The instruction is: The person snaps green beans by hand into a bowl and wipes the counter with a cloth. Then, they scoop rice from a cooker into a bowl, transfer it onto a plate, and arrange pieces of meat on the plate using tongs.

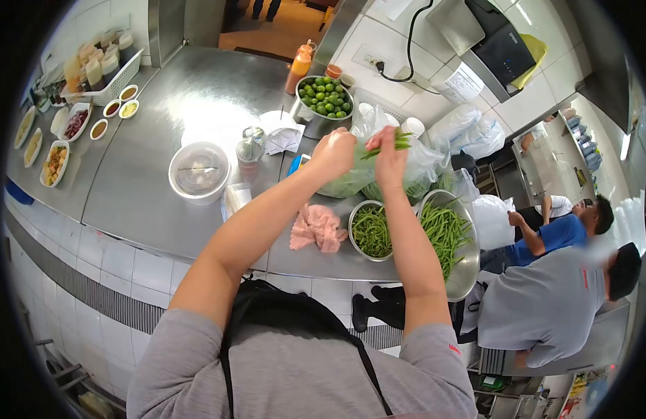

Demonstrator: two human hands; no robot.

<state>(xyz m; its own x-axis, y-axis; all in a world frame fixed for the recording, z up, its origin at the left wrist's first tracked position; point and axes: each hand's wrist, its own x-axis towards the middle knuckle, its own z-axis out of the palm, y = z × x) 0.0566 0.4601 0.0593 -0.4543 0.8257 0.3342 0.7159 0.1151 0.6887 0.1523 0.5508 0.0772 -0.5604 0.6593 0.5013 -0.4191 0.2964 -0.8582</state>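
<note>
My right hand (pixel 390 157) is closed around a small bunch of green beans (pixel 396 144), held above clear plastic bags. My left hand (pixel 337 152), closed, is at the edge of a plastic bag (pixel 369 127) and appears to grip it; its fingertips are partly hidden. Leafy-looking greens show through the bag (pixel 345 183) beneath my hands. Under my right forearm stand a small metal bowl of cut green beans (pixel 371 231) and a larger metal bowl (pixel 465 272) with long green beans (pixel 443 234). A crumpled pink cloth (pixel 318 228) lies beside the small bowl.
Behind my hands stands a metal pot of green limes (pixel 325 96), with orange sauce bottles (pixel 299 66) nearby. A lidded clear tub (pixel 199 172) and a wrapped bottle (pixel 251 148) are on the left. Farther left are food dishes (pixel 55 164). Co-workers (pixel 546 300) stand at right.
</note>
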